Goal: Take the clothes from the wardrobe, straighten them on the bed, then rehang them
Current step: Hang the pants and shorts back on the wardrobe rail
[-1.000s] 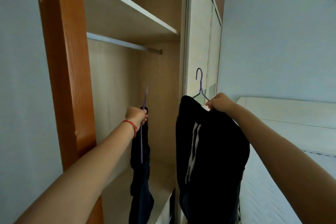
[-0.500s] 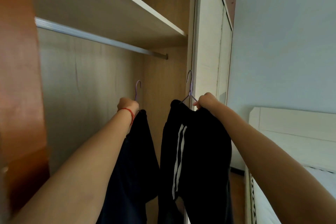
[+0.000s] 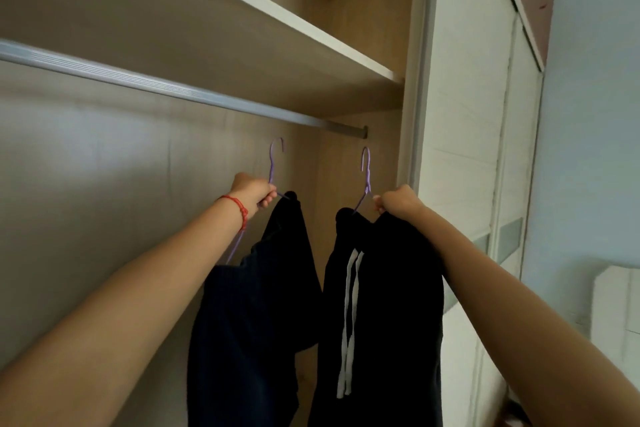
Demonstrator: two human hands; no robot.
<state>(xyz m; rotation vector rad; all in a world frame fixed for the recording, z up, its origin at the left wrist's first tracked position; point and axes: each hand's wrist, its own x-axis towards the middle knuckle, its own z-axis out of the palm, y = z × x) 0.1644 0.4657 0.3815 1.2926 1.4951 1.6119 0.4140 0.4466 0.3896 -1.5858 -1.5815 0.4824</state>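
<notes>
Both arms reach up into the open pale-wood wardrobe [image 3: 104, 253], each hand carrying a garment on a hanger just below the silver metal hanging rail [image 3: 173, 88], which runs from the left edge to a bracket on the wardrobe's right inner wall. The left hand [image 3: 254, 196], with a red string bracelet [image 3: 239, 211] round its wrist, has its fingers curled tightly round the neck of a thin purple wire hanger [image 3: 273, 163]; the hook of this hanger stands free in the air under the rail and does not touch it. From it hangs a dark navy pair of trousers [image 3: 263, 305], folded over and drooping down past the forearm. The right hand [image 3: 398, 203] is closed in a fist round the shoulder of a second purple wire hanger [image 3: 366, 173], whose hook likewise sits just beneath the rail's right end, apart from it. That hanger carries a black garment with two white drawstrings [image 3: 381, 305] dangling down its front. The two garments hang side by side, close but with a narrow gap between them. Above the rail is a pale wooden shelf [image 3: 311, 42]; to the right stand a cream sliding wardrobe door [image 3: 464, 149], a light blue wall [image 3: 588, 149] and the corner of a white headboard [image 3: 620, 298]
</notes>
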